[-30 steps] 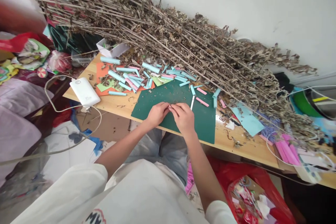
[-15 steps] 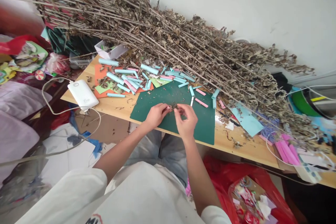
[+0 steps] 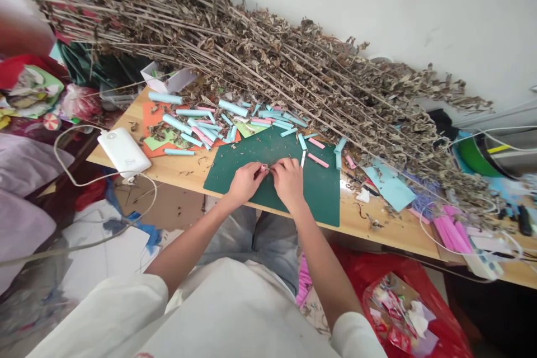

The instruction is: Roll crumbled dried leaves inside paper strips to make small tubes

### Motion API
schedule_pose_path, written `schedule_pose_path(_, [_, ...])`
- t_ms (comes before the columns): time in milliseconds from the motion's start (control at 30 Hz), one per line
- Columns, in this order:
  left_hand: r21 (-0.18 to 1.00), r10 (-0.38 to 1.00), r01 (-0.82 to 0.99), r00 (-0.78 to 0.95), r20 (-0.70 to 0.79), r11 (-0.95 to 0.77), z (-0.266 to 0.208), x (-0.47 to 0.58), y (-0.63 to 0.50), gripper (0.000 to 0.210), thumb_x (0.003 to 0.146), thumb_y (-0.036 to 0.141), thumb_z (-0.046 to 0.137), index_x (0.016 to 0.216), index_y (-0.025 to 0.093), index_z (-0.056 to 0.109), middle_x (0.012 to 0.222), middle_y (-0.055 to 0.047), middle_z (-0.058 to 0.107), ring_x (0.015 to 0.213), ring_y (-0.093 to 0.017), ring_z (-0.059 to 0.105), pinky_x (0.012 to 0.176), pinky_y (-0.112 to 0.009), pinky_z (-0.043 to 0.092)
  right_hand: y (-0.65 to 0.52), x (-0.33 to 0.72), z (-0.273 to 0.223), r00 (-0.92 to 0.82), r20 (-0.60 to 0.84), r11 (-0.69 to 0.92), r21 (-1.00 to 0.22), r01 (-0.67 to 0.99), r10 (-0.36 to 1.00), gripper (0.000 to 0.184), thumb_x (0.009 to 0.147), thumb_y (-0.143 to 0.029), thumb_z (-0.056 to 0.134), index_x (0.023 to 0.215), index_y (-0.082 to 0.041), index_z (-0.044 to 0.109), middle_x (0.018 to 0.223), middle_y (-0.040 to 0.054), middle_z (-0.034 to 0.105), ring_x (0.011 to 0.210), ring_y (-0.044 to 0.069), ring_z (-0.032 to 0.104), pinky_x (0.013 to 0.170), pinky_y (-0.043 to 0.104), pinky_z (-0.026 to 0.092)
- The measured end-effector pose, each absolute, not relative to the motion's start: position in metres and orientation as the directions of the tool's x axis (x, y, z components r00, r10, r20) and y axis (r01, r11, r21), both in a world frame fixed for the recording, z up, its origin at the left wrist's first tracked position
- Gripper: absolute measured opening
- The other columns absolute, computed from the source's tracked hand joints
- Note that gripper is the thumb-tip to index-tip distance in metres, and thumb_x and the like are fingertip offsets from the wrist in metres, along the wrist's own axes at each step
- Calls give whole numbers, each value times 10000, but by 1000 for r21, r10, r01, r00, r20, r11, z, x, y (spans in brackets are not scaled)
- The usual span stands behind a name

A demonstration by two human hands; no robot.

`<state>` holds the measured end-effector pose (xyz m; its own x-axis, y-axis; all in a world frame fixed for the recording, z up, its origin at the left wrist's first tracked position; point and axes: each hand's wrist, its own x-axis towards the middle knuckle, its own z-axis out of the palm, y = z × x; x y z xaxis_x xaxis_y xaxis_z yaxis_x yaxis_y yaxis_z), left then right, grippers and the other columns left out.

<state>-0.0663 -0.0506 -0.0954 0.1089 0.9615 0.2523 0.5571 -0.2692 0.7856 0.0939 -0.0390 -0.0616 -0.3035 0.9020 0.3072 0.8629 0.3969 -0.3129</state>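
Note:
Over the green cutting mat (image 3: 316, 201), my two hands meet fingertip to fingertip. My left hand (image 3: 244, 183) pinches a small pink paper tube (image 3: 264, 167), mostly covered by the fingers. The fingers of my right hand (image 3: 289, 183) are closed at the tube's right end; what they hold is hidden, though dark dry bits show there. Beyond the hands lie rolled paper tubes, among them a pink tube (image 3: 318, 160), a blue tube (image 3: 302, 142) and a thin white tube (image 3: 302, 158). Leaf crumbs are scattered on the mat.
A long heap of dried leafy stalks (image 3: 268, 56) covers the back of the wooden table (image 3: 184, 170). On the left lies a white power bank (image 3: 125, 151) with a cable. Blue paper (image 3: 390, 185) and pink rolls (image 3: 452, 230) lie right. A red bag (image 3: 436, 302) stands below.
My right hand has closed in toward the left, its fingers now curled down by the pink tube. The left hand stays pinched. The whole view has shifted slightly.

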Motion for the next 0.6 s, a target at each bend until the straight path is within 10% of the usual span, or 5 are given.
schedule_pose_path(267, [767, 954, 568, 155, 255, -298, -94, -68, -49, 219, 945, 326, 533, 795, 179, 593, 754, -20, 595, 684, -137, 531, 636, -241, 372, -56, 85, -47, 61, 343, 274, -834, 478, 937, 159, 913, -325, 559, 901, -204, 662, 899, 42, 681, 791, 160, 622, 726, 294, 507])
schedule_pose_path(600, [760, 948, 567, 176, 266, -319, -93, -68, -51, 212, 947, 285, 515, 774, 179, 574, 733, -14, 566, 677, -136, 517, 627, -240, 368, -55, 70, -46, -46, 352, 315, -765, 562, 935, 122, 884, -268, 570, 885, -197, 670, 910, 60, 670, 806, 167, 615, 737, 309, 526])
